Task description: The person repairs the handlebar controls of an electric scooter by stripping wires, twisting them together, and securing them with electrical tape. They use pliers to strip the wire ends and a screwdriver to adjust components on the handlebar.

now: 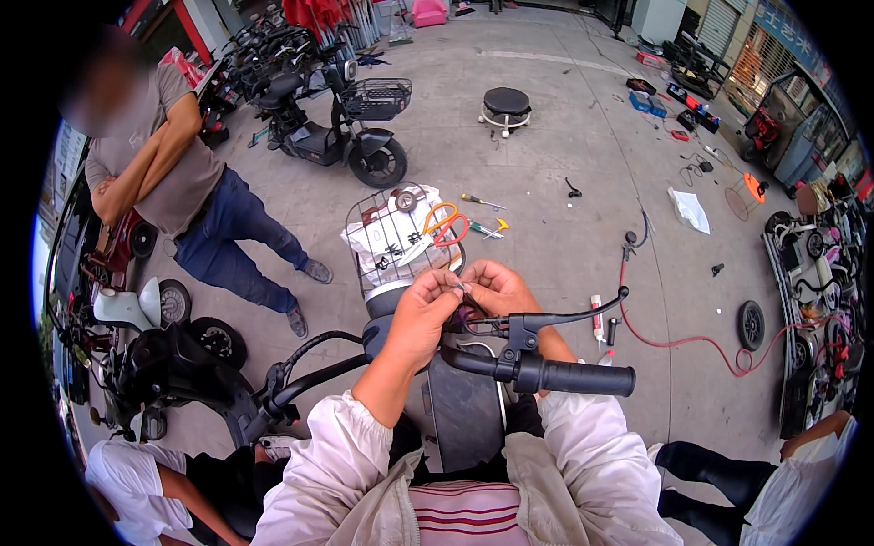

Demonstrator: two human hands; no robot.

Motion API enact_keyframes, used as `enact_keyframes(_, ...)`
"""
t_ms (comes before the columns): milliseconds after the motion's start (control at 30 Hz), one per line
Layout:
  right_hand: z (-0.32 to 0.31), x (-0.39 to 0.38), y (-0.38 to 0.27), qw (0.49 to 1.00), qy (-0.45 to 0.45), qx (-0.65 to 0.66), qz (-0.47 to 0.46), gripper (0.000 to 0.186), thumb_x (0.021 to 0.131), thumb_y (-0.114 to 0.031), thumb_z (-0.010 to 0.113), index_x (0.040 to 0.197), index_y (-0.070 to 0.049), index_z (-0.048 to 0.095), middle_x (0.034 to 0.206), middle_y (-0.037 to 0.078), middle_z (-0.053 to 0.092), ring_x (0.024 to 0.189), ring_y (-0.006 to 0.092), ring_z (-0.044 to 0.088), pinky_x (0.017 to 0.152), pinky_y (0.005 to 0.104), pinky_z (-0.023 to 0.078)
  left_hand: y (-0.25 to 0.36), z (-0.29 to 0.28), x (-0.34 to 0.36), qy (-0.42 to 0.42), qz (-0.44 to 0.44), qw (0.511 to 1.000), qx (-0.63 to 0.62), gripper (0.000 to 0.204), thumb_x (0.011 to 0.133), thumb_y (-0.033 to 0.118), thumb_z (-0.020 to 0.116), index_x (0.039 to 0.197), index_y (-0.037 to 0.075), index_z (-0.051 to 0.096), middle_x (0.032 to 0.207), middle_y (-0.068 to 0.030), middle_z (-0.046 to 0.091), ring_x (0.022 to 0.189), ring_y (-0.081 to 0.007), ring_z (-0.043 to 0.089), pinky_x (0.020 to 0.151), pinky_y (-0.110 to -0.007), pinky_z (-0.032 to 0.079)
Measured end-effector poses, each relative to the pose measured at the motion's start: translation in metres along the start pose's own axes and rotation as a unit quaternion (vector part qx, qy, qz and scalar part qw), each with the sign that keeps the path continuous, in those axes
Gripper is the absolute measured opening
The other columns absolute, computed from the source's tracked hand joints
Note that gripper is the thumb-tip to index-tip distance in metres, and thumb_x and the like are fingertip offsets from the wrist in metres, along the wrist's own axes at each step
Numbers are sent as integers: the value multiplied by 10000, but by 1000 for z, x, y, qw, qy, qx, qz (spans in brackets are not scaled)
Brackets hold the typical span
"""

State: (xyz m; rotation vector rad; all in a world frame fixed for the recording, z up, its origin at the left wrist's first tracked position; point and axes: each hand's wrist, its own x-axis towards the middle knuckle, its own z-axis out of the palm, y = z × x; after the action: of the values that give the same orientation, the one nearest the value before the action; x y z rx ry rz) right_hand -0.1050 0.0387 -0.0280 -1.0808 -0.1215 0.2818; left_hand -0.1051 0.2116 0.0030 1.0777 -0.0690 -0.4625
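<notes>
My left hand [424,308] and my right hand [501,289] meet above the handlebar [473,362] of an electric scooter. The fingertips of both are pinched together on thin dark wires [470,318], which run down towards the scooter's front; their ends are mostly hidden by my fingers. Just right of my hands are the brake lever [583,309] and the black rubber grip [590,378]. Beyond them, the wire basket [357,238] carries a white plastic bag [378,262], a roll of tape [406,201] and scissors [443,221] with orange-red handles.
A screwdriver [478,199], a tube [596,318] and a red hose [683,342] lie on the concrete floor. Ahead are a round stool [506,104] and a parked scooter [319,127]. A person with crossed arms [155,146] stands at left; others are near both lower corners.
</notes>
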Motion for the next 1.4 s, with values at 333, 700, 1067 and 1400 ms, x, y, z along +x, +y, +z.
enact_keyframes(333, 15, -6, -24, 989, 45, -120, -80, 220, 973, -50, 578, 1181, 10, 614, 1032, 47, 673, 957, 114, 640, 871, 269, 520, -4, -7, 0, 4, 7, 1000, -14, 124, 942, 54, 603, 1064, 52, 586, 965, -24, 654, 938, -106, 625, 831, -241, 476)
enact_keyframes(700, 2, 0, -25, 989, -14, -138, -51, 172, 931, -10, 619, 1098, 22, 648, 972, 39, 691, 902, 102, 656, 831, 261, 537, -1, -8, -1, -17, 10, 1000, -23, 137, 932, 32, 597, 1068, 46, 583, 973, -41, 679, 915, -104, 640, 816, -232, 479)
enact_keyframes(1067, 7, -3, -30, 981, 47, -188, -10, 122, 922, -110, 634, 952, 9, 645, 836, 1, 651, 740, 61, 588, 656, 235, 483, -4, -10, 0, -1, 6, 1000, -18, 168, 917, 32, 622, 1081, 64, 601, 946, -37, 695, 867, -76, 642, 704, -177, 432)
enact_keyframes(1400, -13, -3, -12, 992, -24, 76, 98, 185, 987, -168, 570, 1074, -16, 629, 938, 40, 667, 798, 96, 618, 705, 244, 516, -3, -7, 1, -3, 4, 1000, -17, 144, 919, 27, 615, 1060, 39, 591, 948, -55, 689, 890, -118, 646, 802, -245, 497)
